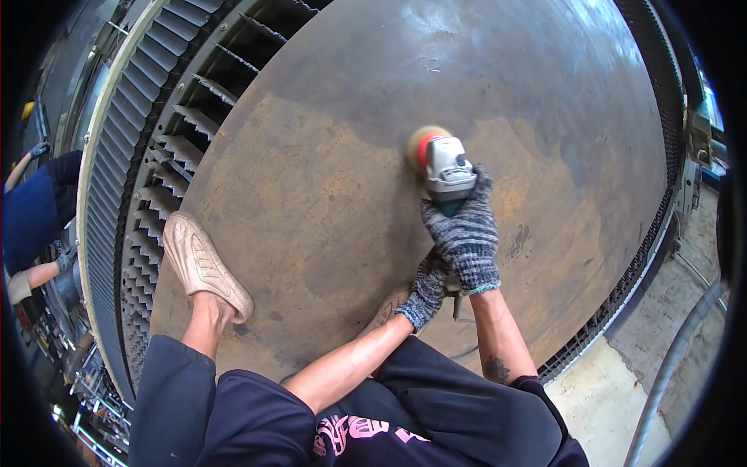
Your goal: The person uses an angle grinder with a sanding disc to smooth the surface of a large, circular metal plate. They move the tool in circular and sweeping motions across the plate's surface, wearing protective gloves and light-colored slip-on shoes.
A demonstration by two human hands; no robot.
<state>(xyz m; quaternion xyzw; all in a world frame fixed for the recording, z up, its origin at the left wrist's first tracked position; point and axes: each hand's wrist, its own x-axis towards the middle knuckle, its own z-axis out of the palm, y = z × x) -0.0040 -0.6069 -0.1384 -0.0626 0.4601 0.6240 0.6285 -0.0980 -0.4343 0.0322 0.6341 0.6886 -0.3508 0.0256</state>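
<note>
An angle grinder (450,167) with a grey head rests its blurred, spinning disc (422,145) on a large, brown-stained steel plate (311,179). My right hand (469,233), in a grey and black knit glove, is wrapped round the grinder body just behind its head. Lower and a little to the left, my left hand (429,289) wears a matching glove and closes on the rear of the grinder. My right hand partly covers its fingers. Below the hands, a thin cord (464,319) trails from the tool's back end.
Beneath the plate, a slatted bed with jagged metal slats (187,148) shows at the left. My beige shoe (204,261) stands on the plate. Another person (43,210) is beyond the ribbed side cover (117,179). A grey hose (677,366) hangs at the right.
</note>
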